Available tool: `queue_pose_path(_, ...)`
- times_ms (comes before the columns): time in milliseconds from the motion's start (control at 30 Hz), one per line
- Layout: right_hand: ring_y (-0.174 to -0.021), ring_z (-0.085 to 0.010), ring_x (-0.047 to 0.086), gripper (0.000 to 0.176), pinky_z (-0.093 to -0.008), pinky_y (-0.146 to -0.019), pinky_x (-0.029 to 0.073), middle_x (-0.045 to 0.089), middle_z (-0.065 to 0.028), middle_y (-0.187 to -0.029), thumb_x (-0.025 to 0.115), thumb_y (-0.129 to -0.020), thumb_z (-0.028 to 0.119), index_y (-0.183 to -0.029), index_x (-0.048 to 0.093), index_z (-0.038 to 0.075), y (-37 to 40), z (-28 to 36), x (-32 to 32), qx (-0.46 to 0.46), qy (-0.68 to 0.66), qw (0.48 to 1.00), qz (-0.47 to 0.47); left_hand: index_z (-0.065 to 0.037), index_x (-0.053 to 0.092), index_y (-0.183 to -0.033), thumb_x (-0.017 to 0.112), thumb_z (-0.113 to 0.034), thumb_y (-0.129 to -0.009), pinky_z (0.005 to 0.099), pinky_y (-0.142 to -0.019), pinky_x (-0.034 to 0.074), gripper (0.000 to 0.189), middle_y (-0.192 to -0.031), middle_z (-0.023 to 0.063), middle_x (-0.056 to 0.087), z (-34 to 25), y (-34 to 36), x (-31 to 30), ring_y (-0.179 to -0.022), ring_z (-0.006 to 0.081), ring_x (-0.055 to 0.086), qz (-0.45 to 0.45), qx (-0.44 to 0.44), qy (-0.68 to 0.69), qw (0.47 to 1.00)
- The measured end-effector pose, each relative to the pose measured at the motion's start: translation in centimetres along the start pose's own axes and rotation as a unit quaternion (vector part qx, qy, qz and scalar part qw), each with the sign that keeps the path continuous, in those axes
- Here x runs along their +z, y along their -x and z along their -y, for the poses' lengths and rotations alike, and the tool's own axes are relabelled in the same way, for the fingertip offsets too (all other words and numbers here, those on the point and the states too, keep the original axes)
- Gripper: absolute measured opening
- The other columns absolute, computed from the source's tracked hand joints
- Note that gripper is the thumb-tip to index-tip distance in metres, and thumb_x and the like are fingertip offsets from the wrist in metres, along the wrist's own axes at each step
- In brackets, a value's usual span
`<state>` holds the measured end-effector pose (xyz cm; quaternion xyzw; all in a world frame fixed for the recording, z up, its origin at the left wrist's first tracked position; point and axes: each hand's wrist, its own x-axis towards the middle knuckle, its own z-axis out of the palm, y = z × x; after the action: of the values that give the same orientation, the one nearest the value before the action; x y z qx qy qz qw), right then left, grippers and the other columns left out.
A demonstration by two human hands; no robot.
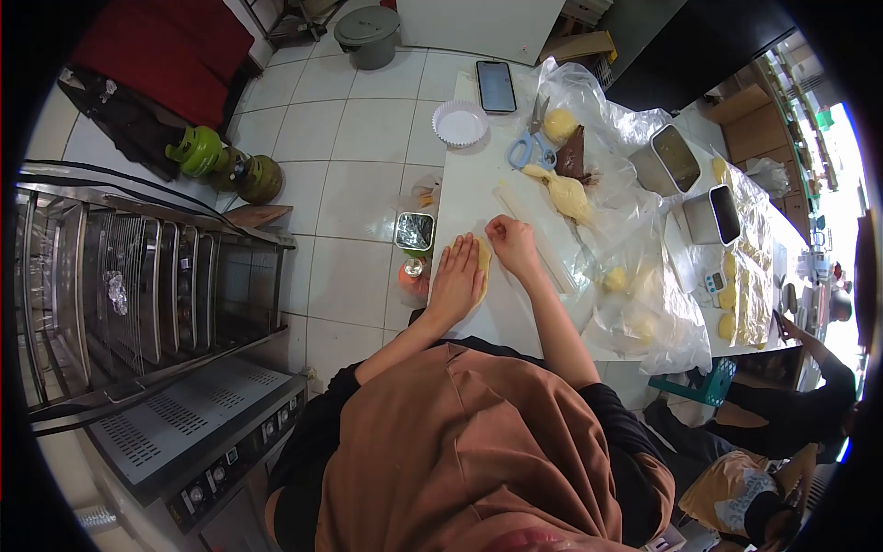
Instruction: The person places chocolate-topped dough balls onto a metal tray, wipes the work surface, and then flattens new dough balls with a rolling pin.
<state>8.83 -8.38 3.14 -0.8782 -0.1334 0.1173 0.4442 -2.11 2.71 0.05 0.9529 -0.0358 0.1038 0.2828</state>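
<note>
My left hand (pixel 455 274) lies flat, fingers spread, on a thin yellow sheet of dough (pixel 483 267) at the near edge of the white table (pixel 469 175). My right hand (pixel 509 239) rests curled at the dough's far edge, fingertips touching it. Most of the dough is hidden under my left hand. A lump of yellow dough (pixel 563 193) lies on clear plastic further along the table.
On the table: blue scissors (pixel 526 143), a phone (pixel 497 86), a white paper mould (pixel 460 122), metal loaf tins (pixel 674 158), dough rounds (pixel 728 299) on plastic. A rack oven (pixel 138 294) stands left, gas cylinders (pixel 225 161) on the floor. Another person (pixel 782 414) sits at right.
</note>
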Motion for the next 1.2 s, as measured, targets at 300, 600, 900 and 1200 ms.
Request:
queue_pose_path(300, -0.09, -0.0294, 0.056, 0.007, -0.0382, -0.079, 0.044, 0.062, -0.0117, -0.088, 0.064, -0.073, 0.005, -0.079, 0.062, 0.002, 0.3, 8.1, 4.2, -0.225, -0.011, 0.972, -0.061, -0.006, 0.034, -0.136, 0.049, -0.031, -0.085, 0.052, -0.106, 0.015, 0.058, -0.142, 0.023, 0.025, -1.4, -0.3, -0.6, -0.132, 0.0377, 0.023, 0.051, 0.006, -0.087, 0.995)
queue_pose_path(600, -0.103, -0.0318, 0.052, 0.021, -0.0405, -0.088, 0.041, 0.057, -0.0135, -0.107, 0.064, -0.073, 0.004, -0.094, 0.062, 0.007, 1.6, 3.7, -1.7, -0.188, -0.007, 0.978, -0.094, -0.017, 0.028, -0.14, 0.042, -0.033, -0.091, 0.0694, -0.097, 0.005, 0.054, -0.149, 0.0171, 0.007, 1.8, 0.7, -1.6, -0.134, 0.0456, 0.004, -0.021, -0.097, 0.019, 0.995)
queue_pose_path(900, -0.091, -0.0281, 0.055, 0.009, -0.037, -0.081, 0.04, 0.061, -0.0091, -0.093, 0.065, -0.078, 0.012, -0.084, 0.064, 0.006, 6.3, -1.0, -5.8, -0.015, -0.002, 0.989, -0.144, -0.022, 0.037, -0.136, 0.045, -0.027, -0.091, 0.0619, -0.103, 0.008, 0.046, -0.147, 0.0153, 0.02, 7.6, -0.2, -5.3, -0.134, 0.0425, 0.015, -0.169, -0.177, 0.077, 0.966)
queue_pose_path(1200, -0.099, -0.0272, 0.051, 0.015, -0.0397, -0.086, 0.034, 0.059, -0.0062, -0.101, 0.064, -0.079, 0.017, -0.093, 0.062, 0.012, 2.9, 1.4, -4.8, -0.043, 0.048, 0.983, -0.17, -0.022, 0.038, -0.135, 0.035, -0.043, -0.093, 0.0701, -0.097, -0.002, 0.048, -0.144, 0.005, 0.031, 4.2, -8.8, -2.7, -0.136, 0.028, 0.017, 0.229, 0.11, -0.023, 0.967)
